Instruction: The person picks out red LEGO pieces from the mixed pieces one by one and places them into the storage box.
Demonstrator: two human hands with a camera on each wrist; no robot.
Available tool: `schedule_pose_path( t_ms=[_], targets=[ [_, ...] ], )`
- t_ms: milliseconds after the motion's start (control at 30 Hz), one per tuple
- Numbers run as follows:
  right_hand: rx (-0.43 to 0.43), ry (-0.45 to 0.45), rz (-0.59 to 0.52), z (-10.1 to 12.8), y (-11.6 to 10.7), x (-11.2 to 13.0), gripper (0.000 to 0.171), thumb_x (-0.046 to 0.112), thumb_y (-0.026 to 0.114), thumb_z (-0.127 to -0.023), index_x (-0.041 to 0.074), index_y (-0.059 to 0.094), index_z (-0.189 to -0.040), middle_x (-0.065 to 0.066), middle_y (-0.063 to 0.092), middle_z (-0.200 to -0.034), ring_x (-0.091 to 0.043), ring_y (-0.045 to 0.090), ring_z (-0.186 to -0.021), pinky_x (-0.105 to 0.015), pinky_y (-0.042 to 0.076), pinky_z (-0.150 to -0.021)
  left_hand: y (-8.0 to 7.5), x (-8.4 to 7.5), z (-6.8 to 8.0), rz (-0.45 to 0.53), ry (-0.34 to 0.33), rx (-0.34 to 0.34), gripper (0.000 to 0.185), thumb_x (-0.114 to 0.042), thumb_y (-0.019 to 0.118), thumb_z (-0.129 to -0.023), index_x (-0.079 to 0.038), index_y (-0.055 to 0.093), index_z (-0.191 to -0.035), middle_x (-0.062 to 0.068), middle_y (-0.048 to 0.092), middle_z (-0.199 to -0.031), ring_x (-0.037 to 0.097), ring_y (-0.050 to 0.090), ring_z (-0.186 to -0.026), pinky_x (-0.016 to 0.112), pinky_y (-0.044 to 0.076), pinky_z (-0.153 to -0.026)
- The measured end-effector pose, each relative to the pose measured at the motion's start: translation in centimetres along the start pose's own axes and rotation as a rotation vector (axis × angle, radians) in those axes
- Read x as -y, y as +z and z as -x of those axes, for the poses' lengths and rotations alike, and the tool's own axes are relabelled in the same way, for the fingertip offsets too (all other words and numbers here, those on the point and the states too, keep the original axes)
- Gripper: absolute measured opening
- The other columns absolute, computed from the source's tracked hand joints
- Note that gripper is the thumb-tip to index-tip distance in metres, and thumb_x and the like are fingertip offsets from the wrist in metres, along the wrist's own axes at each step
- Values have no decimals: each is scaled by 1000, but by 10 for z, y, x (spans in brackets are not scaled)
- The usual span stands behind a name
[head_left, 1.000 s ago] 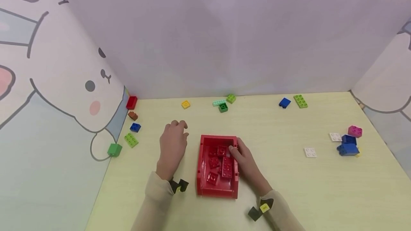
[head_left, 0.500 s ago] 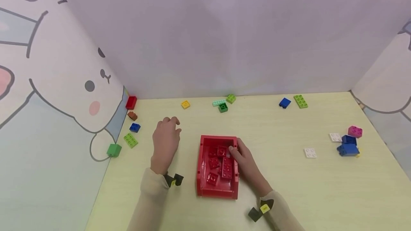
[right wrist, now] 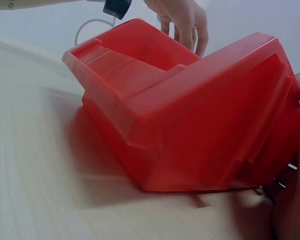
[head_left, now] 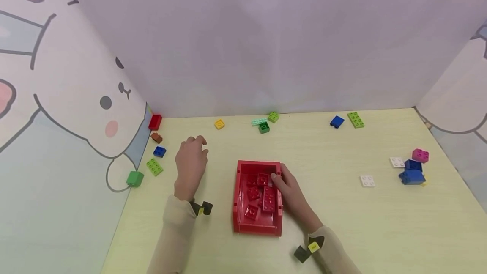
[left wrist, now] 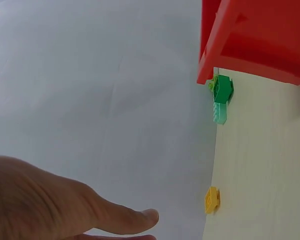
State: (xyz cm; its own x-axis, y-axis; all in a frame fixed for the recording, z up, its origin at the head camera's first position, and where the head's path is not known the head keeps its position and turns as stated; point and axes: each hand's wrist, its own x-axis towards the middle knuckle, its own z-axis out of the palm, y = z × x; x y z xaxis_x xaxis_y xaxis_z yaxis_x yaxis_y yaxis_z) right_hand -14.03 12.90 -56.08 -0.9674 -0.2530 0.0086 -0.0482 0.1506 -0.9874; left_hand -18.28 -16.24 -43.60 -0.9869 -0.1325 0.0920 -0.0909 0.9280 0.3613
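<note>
Pale yellow tabletop (head_left: 342, 223), lilac backdrop, cartoon rabbit panels either side. I take the red bin (head_left: 241, 219) as my landmark: it sits mid-table with several red bricks (head_left: 268, 198) inside.

Right hand (head_left: 293, 195) rests against the bin's right wall, thumb curled over the rim, gripping it.

Left hand (head_left: 190, 166) hovers left of the bin, fingers loosely bent, holding nothing that I can see.

Far left of the bin, by the panel: red brick (head_left: 155, 121), brown brick (head_left: 157, 137), blue brick (head_left: 159, 151), light green plate (head_left: 154, 166). Beyond the bin: yellow tile (head_left: 219, 124).

My judgement: the left hand is nearest that left cluster. If red goes with red, I'd come down over the red brick by the panel, pinch its sides, and keep the bin steadied
</note>
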Motion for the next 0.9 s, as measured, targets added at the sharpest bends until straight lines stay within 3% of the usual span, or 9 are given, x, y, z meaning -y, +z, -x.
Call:
schedule_pose_path(
  t_ms=[200, 467, 900],
  targets=[
    [-1, 2, -3, 0, 0, 1, 43, 38, 54, -106, 21, 48, -144, -9, 62, -137, -30, 58, -128, -18, 53, -99, 4, 6, -4, -18, 2, -5, 23, -12, 71, -97, -7, 69, -120, 19, 71, -119, 39, 65, -101, 52, 58, -82],
    [0, -4, 1, 0, 1, 2, 42, 38, 54, -106, 20, 48, -144, -9, 63, -136, -30, 58, -128, -18, 54, -100, 8, 15, -13, -25, -23, -27, 34, -16, 69, -100, -8, 63, -132, 21, 66, -131, 45, 61, -115, 60, 52, -95],
    [-9, 6, 19, 0, 1, 2, 44, 37, 56, -105, 20, 48, -145, -8, 63, -137, -29, 58, -129, -22, 54, -102, 12, 27, -19, -40, -45, -12, 37, -16, 69, -100, -6, 61, -135, 23, 65, -133, 47, 60, -116, 63, 52, -98]
  ],
)
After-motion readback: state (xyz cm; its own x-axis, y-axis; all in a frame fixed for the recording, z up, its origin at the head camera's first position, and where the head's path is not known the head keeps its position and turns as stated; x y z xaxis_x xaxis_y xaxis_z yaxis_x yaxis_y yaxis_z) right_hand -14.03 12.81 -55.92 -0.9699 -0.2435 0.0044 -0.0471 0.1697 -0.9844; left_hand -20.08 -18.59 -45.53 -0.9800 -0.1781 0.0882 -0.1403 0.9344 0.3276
